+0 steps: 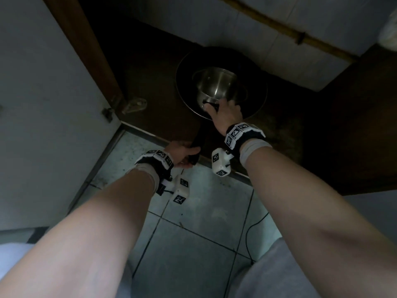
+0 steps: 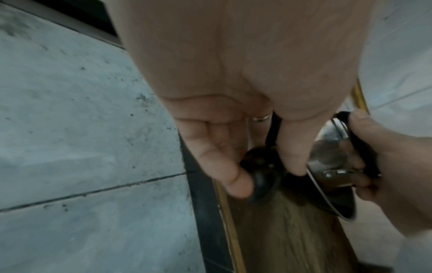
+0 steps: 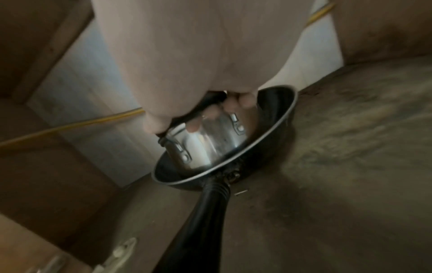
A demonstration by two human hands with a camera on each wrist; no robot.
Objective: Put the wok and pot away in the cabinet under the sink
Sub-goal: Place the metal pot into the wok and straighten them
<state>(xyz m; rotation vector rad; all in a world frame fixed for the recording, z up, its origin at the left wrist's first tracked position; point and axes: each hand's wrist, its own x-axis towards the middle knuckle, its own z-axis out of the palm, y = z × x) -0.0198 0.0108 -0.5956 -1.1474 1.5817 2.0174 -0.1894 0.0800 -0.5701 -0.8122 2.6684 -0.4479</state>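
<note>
Fingers (image 2: 236, 182) of the left hand (image 1: 182, 152) curl round the butt of the wok's long black handle (image 3: 203, 225) at the near lip of the cabinet, while the right hand (image 1: 225, 114) reaches further in and its fingers (image 3: 236, 104) hook the black side handle of the steel pot (image 1: 214, 87). That pot sits inside the dark wok (image 1: 255, 104), and the wok appears to rest on the brown cabinet floor (image 1: 150, 82), well inside, with the white tiled back wall (image 1: 290, 39) just beyond its far rim.

Both pans look to be in place, so the work in hand is letting go cleanly. I would settle the pot level in the bowl of the wok before easing the right fingers off, since a round base can rock on a curved surface. Next, swing the long handle slightly inward so it clears the sill, then loosen the left hand last. The open door (image 1: 43, 104) stands on the left, ready to be shut.
</note>
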